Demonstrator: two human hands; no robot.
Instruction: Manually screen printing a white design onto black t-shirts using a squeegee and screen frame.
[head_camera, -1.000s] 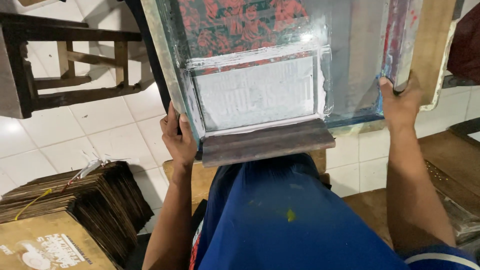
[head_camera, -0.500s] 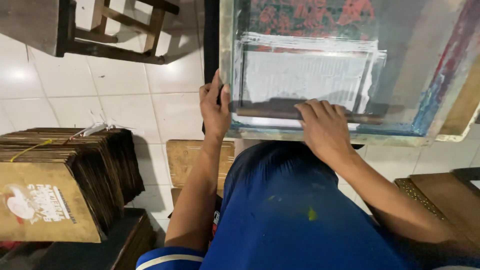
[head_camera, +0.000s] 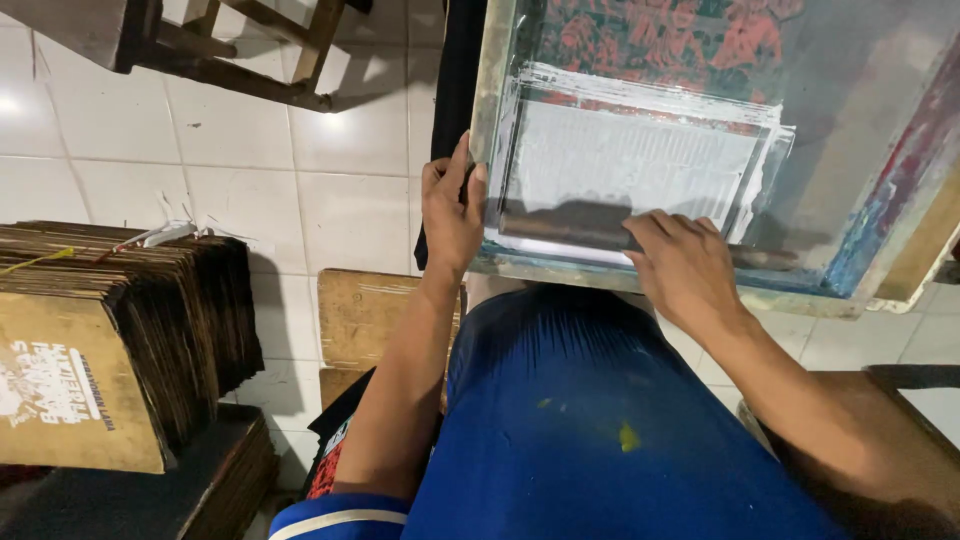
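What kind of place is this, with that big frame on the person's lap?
Probably a small screen-printing workshop. The left hand steadies an ink-stained printing screen, the right hand rests on a squeegee in white ink, and a stack of printed brown paper bags stands beside the tiled floor.

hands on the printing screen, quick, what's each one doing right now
Left hand: closed on the left edge of the screen frame.
Right hand: closed on the squeegee lying in the screen.
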